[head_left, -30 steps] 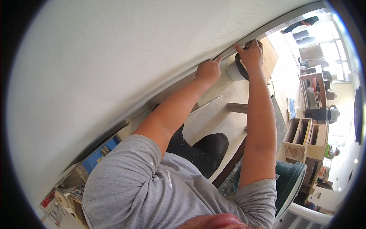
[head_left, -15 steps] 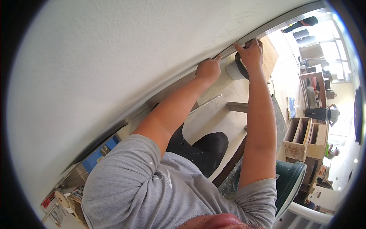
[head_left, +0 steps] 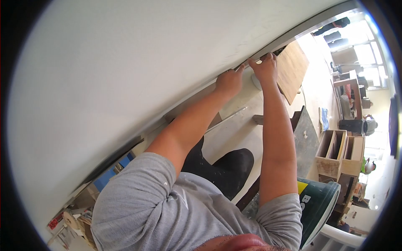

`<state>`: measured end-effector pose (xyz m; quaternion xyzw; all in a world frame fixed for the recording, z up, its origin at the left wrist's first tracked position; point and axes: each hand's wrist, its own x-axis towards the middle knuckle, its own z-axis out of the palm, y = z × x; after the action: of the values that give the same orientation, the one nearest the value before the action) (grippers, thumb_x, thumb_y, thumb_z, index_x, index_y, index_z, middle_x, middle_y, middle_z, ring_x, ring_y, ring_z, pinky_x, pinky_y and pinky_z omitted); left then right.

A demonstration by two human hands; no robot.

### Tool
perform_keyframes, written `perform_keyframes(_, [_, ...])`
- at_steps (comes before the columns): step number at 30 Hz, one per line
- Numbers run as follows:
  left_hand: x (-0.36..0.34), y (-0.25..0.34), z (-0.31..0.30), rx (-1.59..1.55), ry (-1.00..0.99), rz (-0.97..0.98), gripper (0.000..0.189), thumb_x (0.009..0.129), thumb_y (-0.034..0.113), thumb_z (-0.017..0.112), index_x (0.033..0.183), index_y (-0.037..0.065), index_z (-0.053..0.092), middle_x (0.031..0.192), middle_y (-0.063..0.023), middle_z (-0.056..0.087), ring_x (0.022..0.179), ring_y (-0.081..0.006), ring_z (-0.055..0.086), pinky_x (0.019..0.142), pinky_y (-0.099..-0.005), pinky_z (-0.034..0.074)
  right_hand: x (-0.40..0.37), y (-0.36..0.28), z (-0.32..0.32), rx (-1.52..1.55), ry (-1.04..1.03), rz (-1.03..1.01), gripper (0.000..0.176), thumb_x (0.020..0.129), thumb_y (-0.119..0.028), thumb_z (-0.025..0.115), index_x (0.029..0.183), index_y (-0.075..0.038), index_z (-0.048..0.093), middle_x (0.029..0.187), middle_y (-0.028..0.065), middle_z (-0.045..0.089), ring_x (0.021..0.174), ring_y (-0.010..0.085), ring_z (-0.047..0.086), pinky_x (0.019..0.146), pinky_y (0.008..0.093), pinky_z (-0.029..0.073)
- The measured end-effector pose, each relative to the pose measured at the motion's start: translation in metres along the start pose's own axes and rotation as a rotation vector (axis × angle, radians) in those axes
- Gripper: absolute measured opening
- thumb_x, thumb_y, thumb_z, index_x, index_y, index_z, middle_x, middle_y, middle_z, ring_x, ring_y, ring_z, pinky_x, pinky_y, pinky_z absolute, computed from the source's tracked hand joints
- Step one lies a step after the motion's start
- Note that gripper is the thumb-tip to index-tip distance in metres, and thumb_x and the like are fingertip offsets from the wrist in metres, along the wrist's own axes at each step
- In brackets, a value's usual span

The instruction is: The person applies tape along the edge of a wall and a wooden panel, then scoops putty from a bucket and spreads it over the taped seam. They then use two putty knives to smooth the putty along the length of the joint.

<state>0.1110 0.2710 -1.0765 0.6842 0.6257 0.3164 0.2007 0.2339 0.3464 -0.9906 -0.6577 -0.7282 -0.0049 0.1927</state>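
Observation:
A large white panel fills the upper left, with a long grey edge running diagonally to the top right. My left hand is at this edge, fingers curled and the index finger and thumb tips close against it. Just up and right along the same edge is my right hand, its thumb bent toward the edge and its fingers curled over. What either hand pinches is too small or hidden to tell. Partly behind my right hand, a pale rounded object shows below the edge.
A plywood board lies beyond my right hand. Near my right arm are a grey board and a dark green bucket. Wooden boxes stand further right. A person and others are in the background. Cluttered supplies sit lower left.
My right hand has shifted down and left along the edge, closer to my left hand. The dark ring beside it is out of sight. More of the plywood board and bucket label shows.

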Motion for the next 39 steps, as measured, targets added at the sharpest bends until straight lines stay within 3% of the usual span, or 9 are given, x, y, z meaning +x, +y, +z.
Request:
perform_keyframes(5, [-0.028, -0.046, 0.032, -0.281, 0.217, 0.175, 0.048, 0.097, 0.021, 0.056, 0.143, 0.009, 0.051, 0.096, -0.0193, 0.066, 0.089, -0.0365, 0.065, 0.077, -0.0460, 0.053, -0.010, -0.007, -0.007, 0.003, -0.008, -0.014, 0.061, 0.074, -0.040, 0.081, 0.111, 0.003, 0.061, 0.123, 0.0162, 0.059, 0.126, 0.0306, 0.050, 0.099, 0.0415, 0.048])
perform_keyframes(6, [-0.038, -0.056, 0.032, -0.292, 0.294, 0.241, 0.048, 0.095, 0.018, 0.063, 0.140, 0.007, 0.052, 0.092, -0.0195, 0.064, 0.083, -0.0368, 0.064, 0.074, -0.0454, 0.052, -0.009, -0.005, -0.004, 0.017, 0.028, -0.029, 0.060, 0.074, -0.041, 0.081, 0.109, 0.003, 0.060, 0.120, 0.0158, 0.059, 0.122, 0.0315, 0.053, 0.098, 0.0419, 0.048])
perform_keyframes(10, [-0.065, -0.062, 0.013, -0.277, 0.414, 0.310, 0.049, 0.093, 0.015, 0.065, 0.139, 0.008, 0.053, 0.084, -0.0146, 0.060, 0.075, -0.0324, 0.061, 0.067, -0.0433, 0.051, -0.006, 0.004, 0.001, 0.030, 0.034, -0.044, 0.060, 0.074, -0.043, 0.081, 0.106, 0.002, 0.059, 0.119, 0.0151, 0.058, 0.120, 0.0313, 0.054, 0.096, 0.0418, 0.049])
perform_keyframes(12, [-0.070, -0.065, 0.011, -0.204, 0.363, 0.315, 0.046, 0.093, 0.016, 0.065, 0.138, 0.009, 0.055, 0.083, -0.0138, 0.059, 0.073, -0.0318, 0.061, 0.064, -0.0424, 0.051, -0.006, 0.005, 0.003, 0.038, 0.037, -0.023, 0.058, 0.072, -0.041, 0.083, 0.107, 0.000, 0.061, 0.126, 0.0164, 0.057, 0.118, 0.0323, 0.057, 0.096, 0.0419, 0.050])
perform_keyframes(19, [-0.066, -0.082, 0.050, 0.066, 0.280, 0.223, 0.043, 0.096, 0.024, 0.061, 0.138, 0.018, 0.058, 0.082, -0.0127, 0.059, 0.064, -0.0310, 0.062, 0.056, -0.0418, 0.053, -0.007, -0.001, -0.001, 0.008, 0.009, 0.015, 0.058, 0.072, -0.041, 0.082, 0.108, -0.001, 0.061, 0.127, 0.0154, 0.057, 0.123, 0.0300, 0.055, 0.097, 0.0413, 0.051])
perform_keyframes(22, [-0.053, -0.080, 0.067, 0.118, 0.290, 0.194, 0.040, 0.097, 0.023, 0.060, 0.137, 0.016, 0.060, 0.077, -0.0119, 0.060, 0.061, -0.0308, 0.061, 0.056, -0.0422, 0.053, -0.009, -0.008, -0.007, 0.013, -0.028, 0.039, 0.059, 0.073, -0.041, 0.082, 0.109, 0.000, 0.060, 0.129, 0.0150, 0.057, 0.127, 0.0286, 0.052, 0.098, 0.0409, 0.050])
perform_keyframes(31, [-0.023, -0.067, 0.080, 0.112, 0.127, 0.057, 0.044, 0.098, 0.026, 0.052, 0.142, 0.023, 0.055, 0.084, -0.0159, 0.065, 0.069, -0.0336, 0.068, 0.059, -0.0452, 0.057, -0.009, 0.005, 0.019, -0.014, 0.011, 0.000, 0.062, 0.072, -0.042, 0.082, 0.110, 0.000, 0.058, 0.129, 0.0154, 0.055, 0.128, 0.0288, 0.051, 0.097, 0.0405, 0.050])
perform_keyframes(39, [-0.016, -0.061, 0.082, 0.171, 0.083, 0.006, 0.049, 0.094, 0.022, 0.052, 0.143, 0.019, 0.054, 0.084, -0.0168, 0.067, 0.068, -0.0344, 0.069, 0.062, -0.0456, 0.058, -0.011, 0.003, 0.017, -0.022, -0.020, 0.011, 0.059, 0.072, -0.043, 0.082, 0.107, -0.002, 0.057, 0.129, 0.0158, 0.055, 0.129, 0.0279, 0.050, 0.097, 0.0407, 0.050])
